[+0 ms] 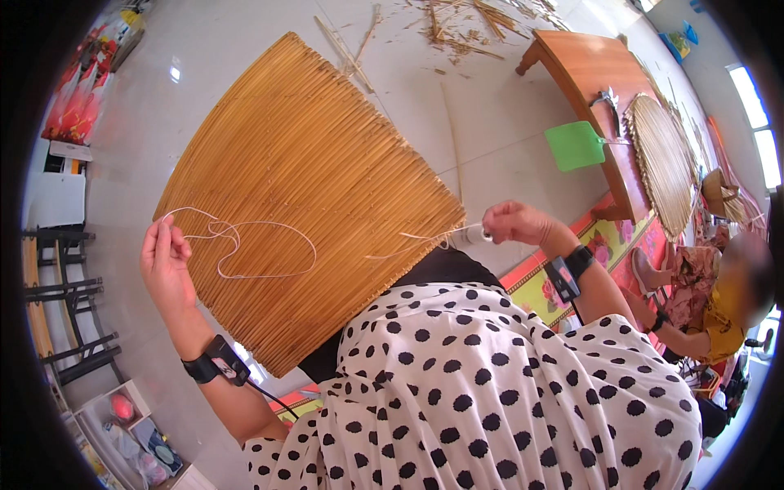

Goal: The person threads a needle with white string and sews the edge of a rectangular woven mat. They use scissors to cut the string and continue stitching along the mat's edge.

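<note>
A fan-shaped mat of golden stalks (302, 180) lies across the person's lap and reaches out over the pale tiled floor (204, 49). Its far right edge is a ragged line of stalk ends, running from the far corner to the right corner; its left edge bows outward more smoothly. The near edge slants over the black cloth (445, 268) on the lap, just beyond the polka-dot garment (490, 367).

The left hand (167, 257) is at the mat's left edge, thumb and fingertips pinching white thread (314, 245); whether it touches the stalks I cannot tell. From there the thread trails in loose loops over the near half of the mat. The right hand (514, 222) is just beyond the right corner, fingers curled, thumb and forefinger pressed together on thread that runs back to that corner. A small white item beside these fingertips is too small to make out.

Left of the mat, a broad strip of tile separates it from a black metal frame (69, 322). On the right, tile lies between the ragged edge and a low wooden table (572, 61), whose near leg stands by a floral rug (600, 249). A green fly swatter (576, 145) juts past the table's left edge, and a leaf-shaped stalk mat (661, 159) overhangs its near end. Loose stalks (482, 20) litter the far floor. Another person in a yellow top (723, 331) sits to the right, well apart from the golden mat.
</note>
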The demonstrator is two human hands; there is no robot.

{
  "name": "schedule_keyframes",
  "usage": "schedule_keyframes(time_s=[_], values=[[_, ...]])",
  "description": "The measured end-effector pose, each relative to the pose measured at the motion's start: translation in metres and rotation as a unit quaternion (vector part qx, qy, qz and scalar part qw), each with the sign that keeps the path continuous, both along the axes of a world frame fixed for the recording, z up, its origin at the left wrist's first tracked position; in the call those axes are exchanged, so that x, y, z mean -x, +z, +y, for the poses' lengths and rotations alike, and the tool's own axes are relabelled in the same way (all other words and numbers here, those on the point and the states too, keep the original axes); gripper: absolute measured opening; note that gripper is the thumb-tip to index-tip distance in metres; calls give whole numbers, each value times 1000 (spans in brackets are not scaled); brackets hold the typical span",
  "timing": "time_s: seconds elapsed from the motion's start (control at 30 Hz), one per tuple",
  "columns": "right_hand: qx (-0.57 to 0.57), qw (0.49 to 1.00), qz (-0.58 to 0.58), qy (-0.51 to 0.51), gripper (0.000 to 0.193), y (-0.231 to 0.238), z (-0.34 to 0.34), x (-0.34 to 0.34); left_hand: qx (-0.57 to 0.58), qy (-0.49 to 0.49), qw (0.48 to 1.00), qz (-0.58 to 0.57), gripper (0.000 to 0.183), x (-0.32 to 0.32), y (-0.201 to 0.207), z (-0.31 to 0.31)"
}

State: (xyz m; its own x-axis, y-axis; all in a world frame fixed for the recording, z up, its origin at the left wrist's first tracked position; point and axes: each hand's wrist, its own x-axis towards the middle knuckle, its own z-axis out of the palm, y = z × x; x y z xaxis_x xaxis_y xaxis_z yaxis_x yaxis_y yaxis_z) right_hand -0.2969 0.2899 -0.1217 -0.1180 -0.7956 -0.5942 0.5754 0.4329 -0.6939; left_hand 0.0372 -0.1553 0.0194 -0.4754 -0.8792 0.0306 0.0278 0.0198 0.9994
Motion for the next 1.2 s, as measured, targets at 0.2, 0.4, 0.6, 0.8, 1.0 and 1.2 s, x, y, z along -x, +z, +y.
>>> schedule_keyframes(time_s=[0.2,0.4,0.6,0.8,1.0,1.2], values=[[-305,903,277,-120,12,-68,106,57,-4,-19,1000,1,22,-5,-13,-8],[-509,575,640,4,31,-75,123,38,21,-12,999,-21,20,-2,-3,-2],[-450,537,705,-110,33,-31,47,65,86,-16,994,-66,19,-1,12,9],[-166,362,884,-246,30,33,-47,88,176,-77,975,-111,11,16,45,52],[89,488,821,-282,43,113,-147,45,171,-165,968,-80,11,22,76,83],[380,894,236,-4,54,167,-207,-88,242,-217,944,-56,12,35,84,105]])
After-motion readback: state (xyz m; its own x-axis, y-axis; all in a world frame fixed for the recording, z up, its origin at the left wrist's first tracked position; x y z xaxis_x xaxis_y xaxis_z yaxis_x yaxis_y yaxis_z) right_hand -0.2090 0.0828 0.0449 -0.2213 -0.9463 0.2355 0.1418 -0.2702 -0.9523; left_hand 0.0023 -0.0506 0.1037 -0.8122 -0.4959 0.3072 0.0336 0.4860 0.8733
